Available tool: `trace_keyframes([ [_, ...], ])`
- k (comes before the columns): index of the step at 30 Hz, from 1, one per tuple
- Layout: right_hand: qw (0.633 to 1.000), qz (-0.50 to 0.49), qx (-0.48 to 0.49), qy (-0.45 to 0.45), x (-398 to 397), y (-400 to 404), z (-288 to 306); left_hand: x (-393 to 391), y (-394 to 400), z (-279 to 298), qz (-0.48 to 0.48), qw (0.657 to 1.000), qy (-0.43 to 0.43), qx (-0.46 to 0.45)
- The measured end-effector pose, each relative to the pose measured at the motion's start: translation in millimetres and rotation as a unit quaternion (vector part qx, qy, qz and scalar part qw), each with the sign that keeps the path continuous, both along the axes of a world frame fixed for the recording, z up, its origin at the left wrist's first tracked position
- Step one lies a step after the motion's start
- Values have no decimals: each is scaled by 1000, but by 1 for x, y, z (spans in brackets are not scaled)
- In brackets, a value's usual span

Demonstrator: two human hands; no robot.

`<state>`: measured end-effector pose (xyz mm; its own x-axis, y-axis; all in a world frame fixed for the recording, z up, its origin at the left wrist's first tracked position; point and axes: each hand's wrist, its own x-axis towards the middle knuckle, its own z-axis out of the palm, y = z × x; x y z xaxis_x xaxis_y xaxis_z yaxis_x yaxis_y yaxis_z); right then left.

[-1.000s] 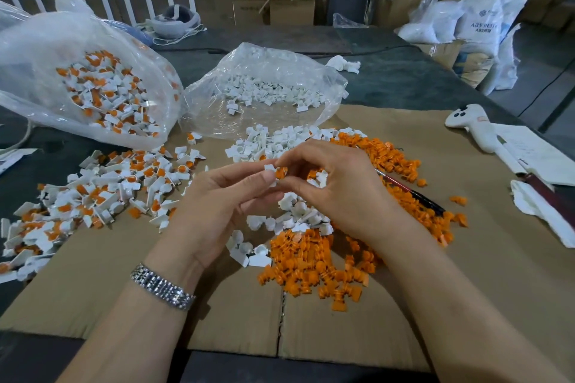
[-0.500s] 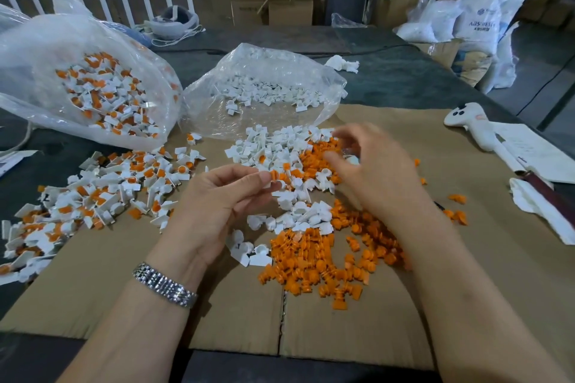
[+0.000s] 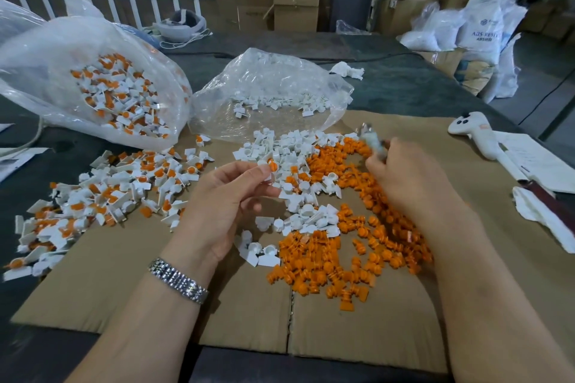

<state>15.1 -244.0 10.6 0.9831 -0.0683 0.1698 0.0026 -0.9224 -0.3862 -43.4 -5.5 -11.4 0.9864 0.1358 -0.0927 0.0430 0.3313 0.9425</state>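
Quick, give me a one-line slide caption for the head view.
Left hand pinches a white cap with orange plug; right hand grips a blurred tool above loose orange plugs on cardboard.

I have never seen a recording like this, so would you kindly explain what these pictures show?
There is no machine here: a person works with bare hands, and the single camera sits on their head, looking forward and down. The left hand pinches a white piece with an orange plug between its fingertips. The right hand reaches farther out and grips a blurred object that I cannot identify. On the cardboard sheet lie loose white pieces, orange plugs and, to the left, a pile of joined pieces. Behind them are two clear bags: the left bag holds joined pieces and the middle bag holds white ones.
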Motion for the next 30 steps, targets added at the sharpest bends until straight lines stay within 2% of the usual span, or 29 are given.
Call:
trace_keyframes([
  [2, 994, 37, 104, -2, -8, 3, 19, 1, 1, -1, 3, 1000, -10, -12],
  [4, 977, 105, 171, 77, -19, 9, 36, 1, 3, -2, 8, 1000, -17, -22],
  [7, 951, 211, 135, 183, -30, 26, 45, 1, 7, -4, 17, 999, -32, -22],
  [11, 929, 276, 108, 219, -41, 52, 42, 2, 7, -4, 27, 998, -46, -16],
  [23, 925, 291, 97, 224, -43, 64, 35, 4, 5, -7, 62, 997, -38, 5],
  [30, 951, 264, 68, 148, -48, 73, 20, 2, 6, -8, 51, 998, -28, -3],
])
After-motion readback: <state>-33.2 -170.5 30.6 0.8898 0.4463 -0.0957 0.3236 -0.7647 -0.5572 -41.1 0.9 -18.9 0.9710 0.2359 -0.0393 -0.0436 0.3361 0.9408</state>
